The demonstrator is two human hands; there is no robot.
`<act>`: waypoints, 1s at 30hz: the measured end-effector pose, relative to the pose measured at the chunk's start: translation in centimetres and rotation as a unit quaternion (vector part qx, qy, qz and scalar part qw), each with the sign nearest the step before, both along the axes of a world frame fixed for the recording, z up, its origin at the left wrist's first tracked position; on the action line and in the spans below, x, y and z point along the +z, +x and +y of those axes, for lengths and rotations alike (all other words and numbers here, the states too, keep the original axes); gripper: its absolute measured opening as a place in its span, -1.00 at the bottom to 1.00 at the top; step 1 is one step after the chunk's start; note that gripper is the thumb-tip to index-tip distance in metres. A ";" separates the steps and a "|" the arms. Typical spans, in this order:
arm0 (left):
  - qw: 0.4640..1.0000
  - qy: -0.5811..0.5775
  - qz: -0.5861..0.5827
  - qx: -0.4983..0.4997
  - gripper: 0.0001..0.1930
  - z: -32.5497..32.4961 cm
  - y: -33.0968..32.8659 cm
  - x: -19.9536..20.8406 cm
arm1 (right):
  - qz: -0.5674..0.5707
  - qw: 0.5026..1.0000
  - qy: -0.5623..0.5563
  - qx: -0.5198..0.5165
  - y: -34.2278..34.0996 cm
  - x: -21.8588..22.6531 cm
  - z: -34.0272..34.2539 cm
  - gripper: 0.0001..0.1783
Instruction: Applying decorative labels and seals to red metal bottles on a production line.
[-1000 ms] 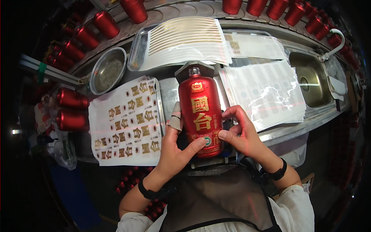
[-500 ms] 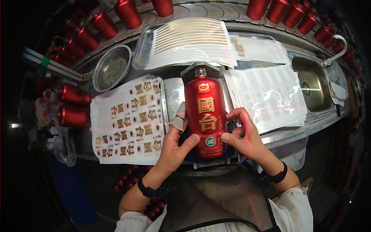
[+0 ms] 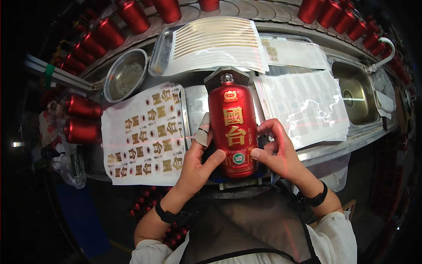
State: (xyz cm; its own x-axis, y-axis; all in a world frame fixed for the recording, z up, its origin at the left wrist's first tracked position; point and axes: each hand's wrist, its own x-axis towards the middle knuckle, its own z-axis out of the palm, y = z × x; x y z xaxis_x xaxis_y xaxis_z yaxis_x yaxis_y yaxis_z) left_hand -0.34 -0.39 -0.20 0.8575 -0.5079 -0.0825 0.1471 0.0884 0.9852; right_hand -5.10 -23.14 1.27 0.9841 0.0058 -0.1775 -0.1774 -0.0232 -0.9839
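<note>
A glossy red bottle (image 3: 239, 103) with a bare clear neck lies tilted back in front of me, neck away. Gold characters, a gold emblem and a small green-and-white round seal mark its front. My left hand (image 3: 198, 160) holds its lower left side, thumb on the front; a pale cover wraps one fingertip. Against the lower right side my right hand (image 3: 277, 152) has its thumb on the edge and its index finger bent above. Behind the neck is a grey metal rest (image 3: 213, 80). Some fingertips are hidden by the bottle.
Left lies a sheet of gold transfers (image 3: 145, 132); right, a stack of pale sheets (image 3: 303, 105). Gold-striped sheets (image 3: 215, 42) cover a tray behind. A metal bowl (image 3: 126, 75), two lying red bottles (image 3: 82, 132), a sink (image 3: 351, 99) and a conveyor (image 3: 246, 9) with red bottles surround them.
The red bottles on the far conveyor have shifted to the right. Both hands stay on the bottle in front of me, with hardly any change in their grip.
</note>
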 end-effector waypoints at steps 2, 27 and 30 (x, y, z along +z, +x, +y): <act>1.000 0.006 0.005 0.001 -0.19 0.0 0.0 0.0 | -0.002 1.000 -0.009 0.003 0.0 -0.2 0.0 -0.43; 0.981 0.134 -0.141 -0.024 0.06 0.9 -0.4 -0.9 | 0.021 0.997 -0.062 0.042 -1.1 1.2 -0.3 -0.24; 0.981 0.131 -0.142 -0.019 0.06 0.9 -0.4 -0.9 | 0.005 0.996 -0.083 0.028 -1.2 0.7 -0.2 -0.18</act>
State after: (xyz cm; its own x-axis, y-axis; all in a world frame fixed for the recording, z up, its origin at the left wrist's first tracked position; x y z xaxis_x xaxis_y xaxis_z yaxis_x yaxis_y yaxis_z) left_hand -0.78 0.53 -1.06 0.8458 -0.5329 0.0253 -0.1385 -0.1736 0.9750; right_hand -6.32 -23.37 1.94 0.9813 0.0314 -0.1897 -0.1801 -0.1953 -0.9641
